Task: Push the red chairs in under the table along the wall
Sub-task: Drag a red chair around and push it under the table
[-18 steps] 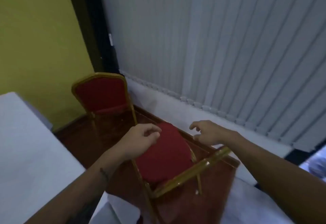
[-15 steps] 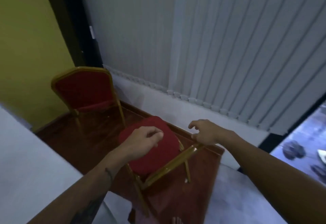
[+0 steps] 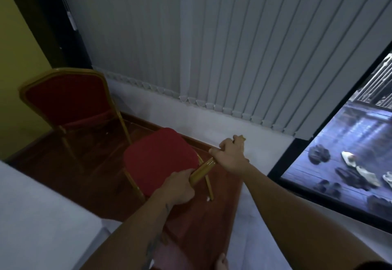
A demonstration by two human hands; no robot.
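Note:
A red chair (image 3: 159,159) with a gold frame stands just below me, its seat toward the left and its gold top rail (image 3: 203,168) nearest me. My left hand (image 3: 180,187) is closed around the lower end of that rail. My right hand (image 3: 231,155) grips the rail's far end. A second red chair (image 3: 67,97) stands at the back left, against the yellow wall. The table (image 3: 31,216), under a white cloth, fills the lower left corner.
Grey vertical blinds (image 3: 233,46) hang along the far wall above a white ledge (image 3: 191,119). The floor (image 3: 95,163) is dark red wood. At the right, an open doorway (image 3: 350,153) shows several shoes on a wet deck. A toe (image 3: 221,262) shows at the bottom edge.
Both hands have come down from above the seat and closed on the near chair's gold top rail. The view has swung right, bringing the doorway into sight.

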